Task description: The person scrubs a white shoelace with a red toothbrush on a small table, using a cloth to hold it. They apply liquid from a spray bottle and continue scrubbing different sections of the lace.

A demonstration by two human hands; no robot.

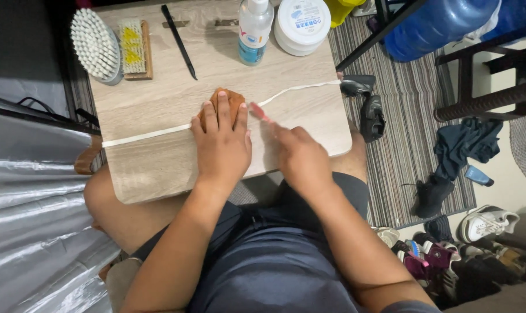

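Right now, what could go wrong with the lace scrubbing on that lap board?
1. The board rests on the person's thighs, so pressure from the left hand might tip it.
2. The spray bottle stands upright near the far edge and could topple.
3. The right hand works a pink tool beside the white lace; the lace may slide.

Wooden board (158,162): brushes (96,46), bottle (254,29), shoelace (147,135).

Blurred pink tool (259,111), cloth (228,99) half-hidden
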